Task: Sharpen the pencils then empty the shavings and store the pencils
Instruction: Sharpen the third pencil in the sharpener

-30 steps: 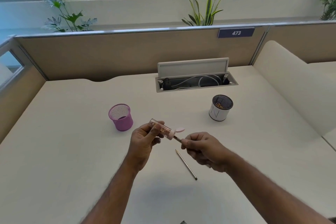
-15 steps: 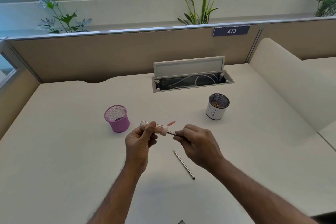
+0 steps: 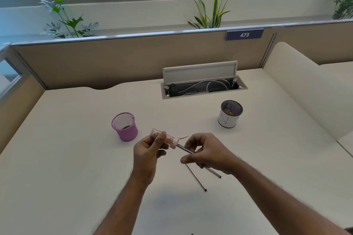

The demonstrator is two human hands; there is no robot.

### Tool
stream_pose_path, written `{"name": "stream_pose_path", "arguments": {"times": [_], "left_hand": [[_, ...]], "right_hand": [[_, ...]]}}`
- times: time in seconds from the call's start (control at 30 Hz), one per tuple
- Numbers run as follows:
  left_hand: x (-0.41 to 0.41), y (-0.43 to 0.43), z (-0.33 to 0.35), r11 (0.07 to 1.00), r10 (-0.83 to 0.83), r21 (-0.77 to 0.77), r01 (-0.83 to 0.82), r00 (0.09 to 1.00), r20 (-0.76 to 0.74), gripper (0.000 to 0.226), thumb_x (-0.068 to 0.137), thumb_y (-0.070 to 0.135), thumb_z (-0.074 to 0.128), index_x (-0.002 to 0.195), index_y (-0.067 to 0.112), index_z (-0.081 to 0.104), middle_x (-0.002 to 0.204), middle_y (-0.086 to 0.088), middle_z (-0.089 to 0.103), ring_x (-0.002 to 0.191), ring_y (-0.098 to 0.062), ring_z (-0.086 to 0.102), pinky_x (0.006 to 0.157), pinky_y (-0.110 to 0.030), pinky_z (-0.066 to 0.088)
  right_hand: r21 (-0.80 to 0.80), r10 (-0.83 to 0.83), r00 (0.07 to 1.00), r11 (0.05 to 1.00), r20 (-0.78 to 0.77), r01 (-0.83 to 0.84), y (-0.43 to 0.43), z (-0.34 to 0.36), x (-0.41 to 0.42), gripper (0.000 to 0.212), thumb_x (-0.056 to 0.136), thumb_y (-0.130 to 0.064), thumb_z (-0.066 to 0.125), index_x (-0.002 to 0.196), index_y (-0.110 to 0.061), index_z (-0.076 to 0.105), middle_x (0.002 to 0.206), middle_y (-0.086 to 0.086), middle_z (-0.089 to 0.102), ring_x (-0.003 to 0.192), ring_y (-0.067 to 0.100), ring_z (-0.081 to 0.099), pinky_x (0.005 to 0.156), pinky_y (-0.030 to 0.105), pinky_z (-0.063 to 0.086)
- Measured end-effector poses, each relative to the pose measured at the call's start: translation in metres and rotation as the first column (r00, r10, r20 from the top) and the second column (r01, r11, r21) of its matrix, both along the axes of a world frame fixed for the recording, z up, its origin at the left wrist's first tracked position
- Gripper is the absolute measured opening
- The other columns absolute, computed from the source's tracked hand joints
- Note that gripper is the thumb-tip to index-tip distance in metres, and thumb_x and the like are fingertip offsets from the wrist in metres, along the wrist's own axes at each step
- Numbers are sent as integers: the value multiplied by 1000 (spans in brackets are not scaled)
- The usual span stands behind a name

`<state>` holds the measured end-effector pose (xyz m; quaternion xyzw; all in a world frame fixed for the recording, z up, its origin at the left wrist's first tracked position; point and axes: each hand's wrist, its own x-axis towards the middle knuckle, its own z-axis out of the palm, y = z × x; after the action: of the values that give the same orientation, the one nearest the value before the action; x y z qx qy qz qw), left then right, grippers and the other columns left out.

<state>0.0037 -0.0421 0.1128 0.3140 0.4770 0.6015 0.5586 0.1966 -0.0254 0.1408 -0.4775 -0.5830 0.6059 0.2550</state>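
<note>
left hand grips the sharpener near the purple cup — right hand pinches the pencil; light, stiff, brittle-tipped — hold mid-shaft.

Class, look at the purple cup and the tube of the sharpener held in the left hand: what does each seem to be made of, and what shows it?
Purple cup: probably painted metal mesh, matt; its wall shows a fine grid. Sharpener tube: probably clear glossy plastic, since shavings show through it.
</note>
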Motion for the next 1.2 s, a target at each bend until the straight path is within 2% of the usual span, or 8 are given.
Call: {"name": "stream_pose_path", "arguments": {"times": [0.1,0.3,0.47,0.6,0.73,0.93,1.03,1.2], "left_hand": [[6,-1,-1,996,79,-40,-79,997,-4,24,73,32,71,80,10,72,68,-3,68,58,-10,59,53,-20,45],[11,1,-4,988,131,-81,-129,991,17,27,76,33,70,82,7,72,62,1,63,54,-8,54,53,-19,44],[7,3,-6,992,111,-62,-109,993,31,27,75,32,69,84,7,72,63,2,63,57,-7,53,53,-18,42],[-7,5,-9,998,-56,-6,57,991,118,33,74,39,74,93,11,74,84,-5,72,71,-12,59,57,-17,46],[-8,4,-11,989,-148,27,146,981,129,58,54,53,88,95,13,77,93,-9,74,70,-9,62,57,-19,48],[3,-1,-7,999,41,-24,-40,998,48,27,74,32,70,80,6,72,67,-7,63,57,-12,54,54,-22,44],[6,-3,-5,995,87,-43,-86,996,30,27,71,32,72,76,6,67,61,-2,60,54,-11,51,54,-21,43],[11,-5,-4,994,99,-51,-97,994,38,24,73,32,71,78,8,71,61,0,63,56,-10,54,55,-20,45]], "right_hand": [[420,-142,972,906,185,53,1,-11,-3,25,71,-17,86,75,-16,61,62,-3,59,50,11,54,51,30,44],[920,-472,790,232,391,-317,-1,-33,-4,22,90,-28,60,77,-13,68,67,1,58,52,24,51,43,29,36],[853,-340,859,487,384,-188,1,-29,-9,26,90,-31,60,75,-12,69,62,1,60,49,21,51,44,31,41],[136,-67,998,988,-19,69,1,-7,-11,20,89,-16,69,73,-3,69,55,6,61,38,13,41,41,22,32],[-333,8,979,940,-203,-77,5,4,0,19,92,-14,62,85,4,64,60,8,56,34,6,35,36,17,24],[159,-57,998,986,7,55,-4,-5,-6,23,72,-3,83,81,-4,62,64,5,60,46,14,53,44,25,43],[724,-247,923,688,294,-47,-4,-18,-7,16,75,-20,81,76,-16,66,68,-5,62,56,11,54,52,32,48],[879,-337,882,450,331,-158,-4,-28,-5,8,85,-23,69,84,-15,70,72,-3,60,56,19,52,47,33,45]]}}
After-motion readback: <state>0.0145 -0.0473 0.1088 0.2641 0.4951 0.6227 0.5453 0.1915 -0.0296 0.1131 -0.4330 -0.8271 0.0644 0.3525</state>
